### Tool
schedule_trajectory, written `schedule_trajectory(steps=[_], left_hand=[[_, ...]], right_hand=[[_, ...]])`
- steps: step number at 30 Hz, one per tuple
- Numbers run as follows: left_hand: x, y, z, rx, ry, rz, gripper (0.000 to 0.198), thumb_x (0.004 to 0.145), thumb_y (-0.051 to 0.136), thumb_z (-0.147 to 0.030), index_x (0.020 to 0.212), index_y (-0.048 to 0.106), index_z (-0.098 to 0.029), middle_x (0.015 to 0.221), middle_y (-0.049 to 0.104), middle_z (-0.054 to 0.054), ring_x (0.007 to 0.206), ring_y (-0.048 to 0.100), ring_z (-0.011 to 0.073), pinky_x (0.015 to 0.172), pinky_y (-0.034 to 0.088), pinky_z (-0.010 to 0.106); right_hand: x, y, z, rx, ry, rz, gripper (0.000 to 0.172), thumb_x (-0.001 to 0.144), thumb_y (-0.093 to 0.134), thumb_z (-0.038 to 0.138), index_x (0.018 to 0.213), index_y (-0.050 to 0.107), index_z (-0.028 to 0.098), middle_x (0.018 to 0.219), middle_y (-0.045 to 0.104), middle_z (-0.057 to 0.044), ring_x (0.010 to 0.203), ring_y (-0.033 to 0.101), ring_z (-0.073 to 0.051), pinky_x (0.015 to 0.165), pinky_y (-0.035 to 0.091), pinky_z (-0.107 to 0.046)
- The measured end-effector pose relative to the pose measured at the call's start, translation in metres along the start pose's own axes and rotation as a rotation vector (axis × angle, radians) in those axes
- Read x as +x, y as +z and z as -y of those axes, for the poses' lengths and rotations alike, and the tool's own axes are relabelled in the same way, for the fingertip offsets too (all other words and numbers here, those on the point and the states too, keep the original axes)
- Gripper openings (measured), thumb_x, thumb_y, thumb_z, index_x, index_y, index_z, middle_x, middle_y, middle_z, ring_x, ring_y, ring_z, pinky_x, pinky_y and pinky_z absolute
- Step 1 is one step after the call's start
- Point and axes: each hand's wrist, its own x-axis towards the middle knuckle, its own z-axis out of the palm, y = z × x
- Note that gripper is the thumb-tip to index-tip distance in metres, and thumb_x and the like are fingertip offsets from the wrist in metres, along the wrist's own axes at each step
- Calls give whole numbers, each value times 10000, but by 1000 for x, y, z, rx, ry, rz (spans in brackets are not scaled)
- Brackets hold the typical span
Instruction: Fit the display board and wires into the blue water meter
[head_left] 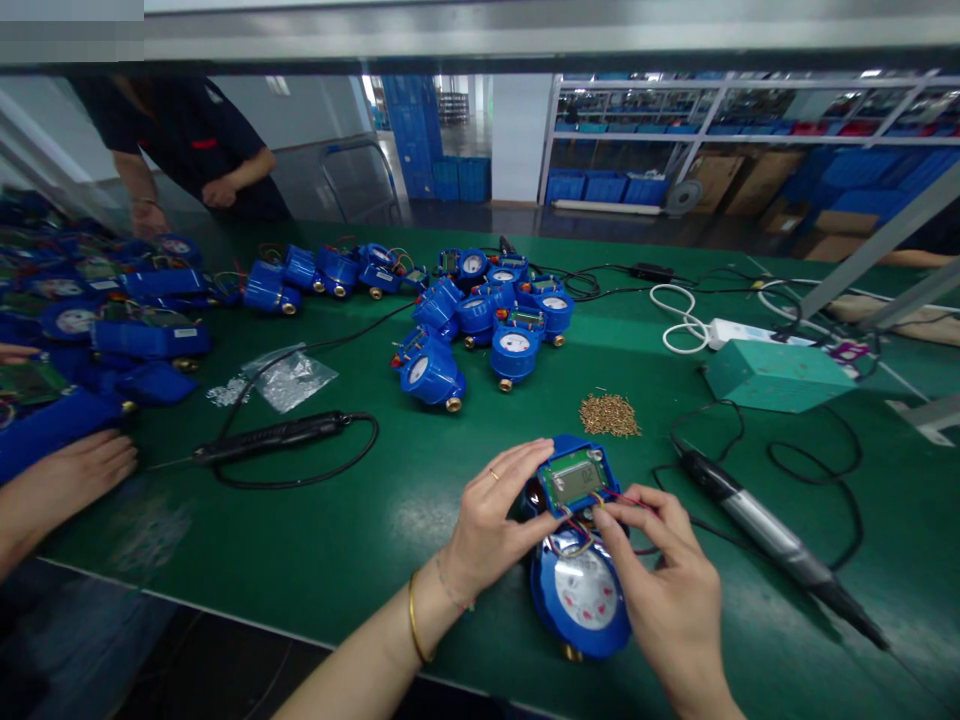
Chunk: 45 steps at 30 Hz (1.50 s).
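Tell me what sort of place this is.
Most likely a factory assembly line for water meters: many round blue plastic meters lie on the green bench mat, a black electric screwdriver beside a heap of small brass screws, stacked blue crates behind.

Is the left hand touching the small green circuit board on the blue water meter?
Touching. In the head view, the left hand has its fingers on the left edge of the green circuit board, above the blue water meter.

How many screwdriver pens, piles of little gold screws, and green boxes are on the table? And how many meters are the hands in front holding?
Electric screwdrivers: 2, one black and one grey
Pile of gold screws: 1
Green box: 1
Blue meter held by the left hand and right hand: 1
Total: 5
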Motion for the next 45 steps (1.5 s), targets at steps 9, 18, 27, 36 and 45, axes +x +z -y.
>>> schedule_trajectory(steps=[9, 18, 27, 36, 45], left_hand=[[-1, 1, 0, -9, -15, 0, 595, 821, 782, -226, 1366, 546, -189, 1307, 685, 131, 1221, 650, 244, 1066, 563, 431], [0, 0, 0, -10, 1, 5, 600, 806, 793, -201, 1356, 554, -173, 1302, 688, 139, 1229, 646, 234, 1071, 559, 412], [-1, 1, -2, -30, -32, -4, 580, 807, 793, -221, 1342, 572, -189, 1297, 695, 129, 1207, 662, 239, 1057, 571, 417], [-2, 4, -1, -44, -104, -1, 593, 784, 819, -258, 1328, 591, -200, 1296, 698, 118, 1192, 667, 241, 1058, 565, 418], [0, 2, -3, -46, -133, 3, 583, 778, 821, -266, 1316, 606, -199, 1271, 711, 112, 1174, 673, 245, 1039, 572, 420]], right_hand=[[1, -2, 1, 220, 301, 106, 226, 804, 736, 482, 766, 769, 262, 1034, 587, -58, 1005, 558, -254, 879, 437, -400], [0, 0, -6, 376, 426, 169, 304, 772, 773, 529, 777, 784, 225, 1072, 575, -77, 1049, 554, -256, 905, 458, -373], [0, 1, -9, 363, 410, 180, 316, 798, 756, 523, 781, 773, 207, 1092, 565, -88, 1069, 544, -264, 915, 460, -380], [1, -2, -9, 238, 363, 152, 310, 786, 735, 532, 727, 752, 228, 1039, 584, -80, 1007, 553, -274, 896, 427, -420], [1, 1, -1, 157, 264, 51, 260, 788, 723, 488, 719, 738, 237, 965, 606, -62, 906, 568, -243, 786, 440, -370]])
